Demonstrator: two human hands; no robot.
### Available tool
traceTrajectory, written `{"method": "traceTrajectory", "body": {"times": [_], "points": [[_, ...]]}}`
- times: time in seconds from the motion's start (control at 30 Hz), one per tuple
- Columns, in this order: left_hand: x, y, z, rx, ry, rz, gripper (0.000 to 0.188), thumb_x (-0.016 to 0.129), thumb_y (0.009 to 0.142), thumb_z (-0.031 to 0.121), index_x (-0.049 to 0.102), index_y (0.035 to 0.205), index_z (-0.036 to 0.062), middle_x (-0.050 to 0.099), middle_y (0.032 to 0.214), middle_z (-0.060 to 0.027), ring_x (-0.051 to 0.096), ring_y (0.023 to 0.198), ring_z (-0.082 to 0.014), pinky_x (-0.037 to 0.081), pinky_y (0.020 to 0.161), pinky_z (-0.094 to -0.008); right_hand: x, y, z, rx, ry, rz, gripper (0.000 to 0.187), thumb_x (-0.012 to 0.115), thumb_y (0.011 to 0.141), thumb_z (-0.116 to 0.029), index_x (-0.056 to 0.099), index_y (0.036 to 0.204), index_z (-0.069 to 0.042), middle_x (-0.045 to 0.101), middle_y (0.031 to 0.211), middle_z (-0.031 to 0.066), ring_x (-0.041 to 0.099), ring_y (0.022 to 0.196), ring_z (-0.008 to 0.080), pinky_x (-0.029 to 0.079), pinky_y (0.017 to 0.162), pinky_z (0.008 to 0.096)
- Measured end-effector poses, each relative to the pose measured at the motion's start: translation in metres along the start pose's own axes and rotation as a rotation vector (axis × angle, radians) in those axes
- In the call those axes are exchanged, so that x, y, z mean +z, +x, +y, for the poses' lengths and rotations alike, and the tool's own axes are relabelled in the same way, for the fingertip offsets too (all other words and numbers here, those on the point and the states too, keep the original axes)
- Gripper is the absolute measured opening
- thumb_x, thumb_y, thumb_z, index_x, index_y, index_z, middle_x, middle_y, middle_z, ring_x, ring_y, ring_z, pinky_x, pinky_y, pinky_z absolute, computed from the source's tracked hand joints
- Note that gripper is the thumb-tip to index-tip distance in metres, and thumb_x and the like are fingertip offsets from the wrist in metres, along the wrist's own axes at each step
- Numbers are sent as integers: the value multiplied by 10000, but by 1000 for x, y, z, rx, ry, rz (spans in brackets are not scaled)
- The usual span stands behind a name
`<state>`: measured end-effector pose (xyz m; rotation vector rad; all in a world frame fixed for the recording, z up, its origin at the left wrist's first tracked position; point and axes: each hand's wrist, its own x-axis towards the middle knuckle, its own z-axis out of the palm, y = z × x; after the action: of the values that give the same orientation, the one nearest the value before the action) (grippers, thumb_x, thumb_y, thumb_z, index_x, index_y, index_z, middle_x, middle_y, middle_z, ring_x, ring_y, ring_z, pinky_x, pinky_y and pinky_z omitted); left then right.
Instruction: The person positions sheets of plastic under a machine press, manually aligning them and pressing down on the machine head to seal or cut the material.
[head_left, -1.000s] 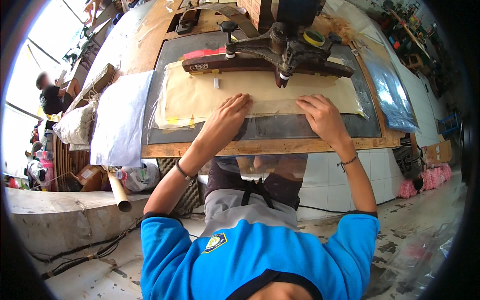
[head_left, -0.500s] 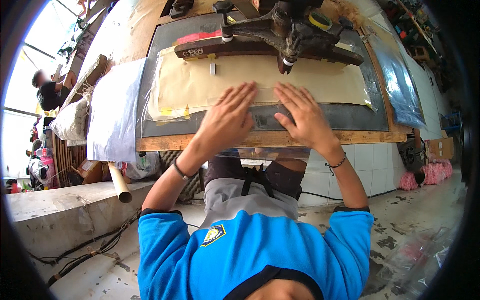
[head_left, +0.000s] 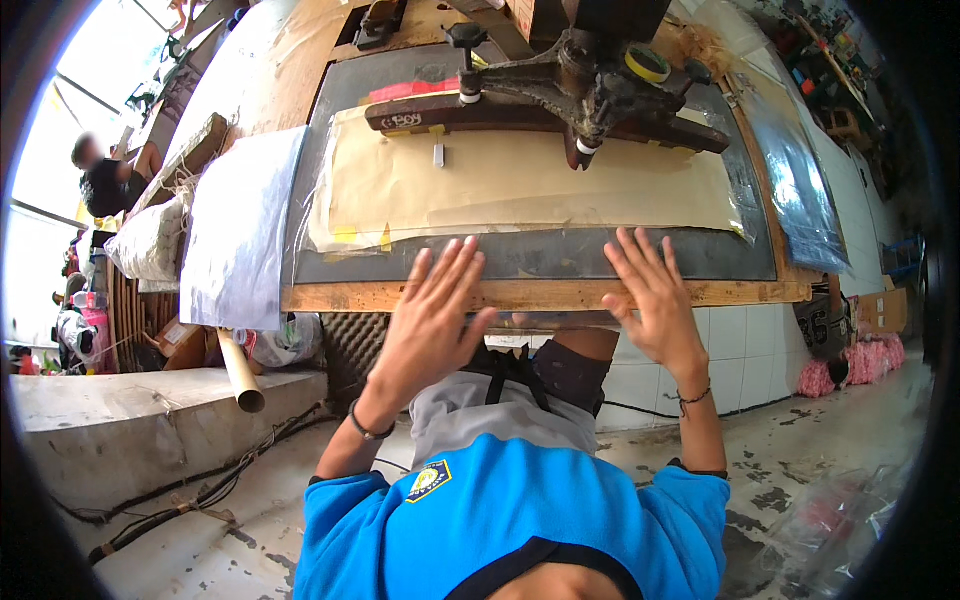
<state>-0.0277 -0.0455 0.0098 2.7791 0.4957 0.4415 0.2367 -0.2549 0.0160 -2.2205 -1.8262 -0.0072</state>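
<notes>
My left hand (head_left: 432, 318) is over the wooden front edge (head_left: 560, 294) of the work table, palm down with fingers stretched out. Further right, my right hand (head_left: 655, 305) is spread in the same way over that edge, its fingertips above the dark grey mat (head_left: 560, 258). Neither hand holds anything. Beyond the fingertips lies a wide cream paper sheet (head_left: 560, 185) with clear film around its borders and bits of yellow tape. Across its far side runs a dark bar (head_left: 420, 115), below a black metal clamp frame (head_left: 575, 85). A small pale block (head_left: 439, 155) rests on the paper.
Stacked clear plastic sheets (head_left: 240, 230) hang over the table's left side; blue-tinted film (head_left: 800, 200) lies at the right. A yellow tape roll (head_left: 647, 66) sits on the clamp frame. A cardboard tube (head_left: 242, 375) leans below left. Another person (head_left: 110, 180) sits at far left.
Both hands have drawn back from the paper toward the table's front edge and moved further apart. The paper and clamp frame sit slightly differently in view, as the head has shifted.
</notes>
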Motion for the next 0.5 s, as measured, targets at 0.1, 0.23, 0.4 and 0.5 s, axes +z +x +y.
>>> {"method": "traceTrajectory", "body": {"times": [0.1, 0.23, 0.4, 0.5], "points": [[7, 17, 8, 27, 2, 24, 660, 660, 1002, 281, 457, 1545, -34, 428, 1641, -214, 375, 1544, -363, 244, 1292, -525, -2, 3, 18, 71, -9, -1, 616, 495, 1082, -497, 493, 1571, -123, 454, 1643, 136, 370, 1550, 347, 228, 1291, 568], [22, 73, -15, 51, 2, 105, 583, 637, 1015, 299, 531, 1479, -38, 462, 1612, -226, 408, 1517, -375, 245, 1292, -520, 4, 41, 42, 103, -43, 115, 647, 492, 1084, -504, 501, 1533, -38, 489, 1608, 164, 412, 1512, 378, 269, 1277, 545], [1, 46, -17, -15, -71, 34, 640, 685, 984, 349, 551, 1484, -28, 469, 1616, -199, 393, 1530, -364, 255, 1296, -495, -4, 20, 37, 192, 75, 110, 634, 562, 1064, -481, 543, 1488, -9, 515, 1579, 185, 438, 1490, 391, 302, 1263, 539], [-4, 33, -12, -42, -93, 25, 702, 732, 950, 394, 552, 1503, -1, 464, 1629, -167, 394, 1535, -344, 262, 1295, -486, 1, 13, 34, 167, 40, 146, 660, 567, 1055, -504, 539, 1492, -10, 517, 1577, 188, 437, 1493, 386, 299, 1265, 535]]}}
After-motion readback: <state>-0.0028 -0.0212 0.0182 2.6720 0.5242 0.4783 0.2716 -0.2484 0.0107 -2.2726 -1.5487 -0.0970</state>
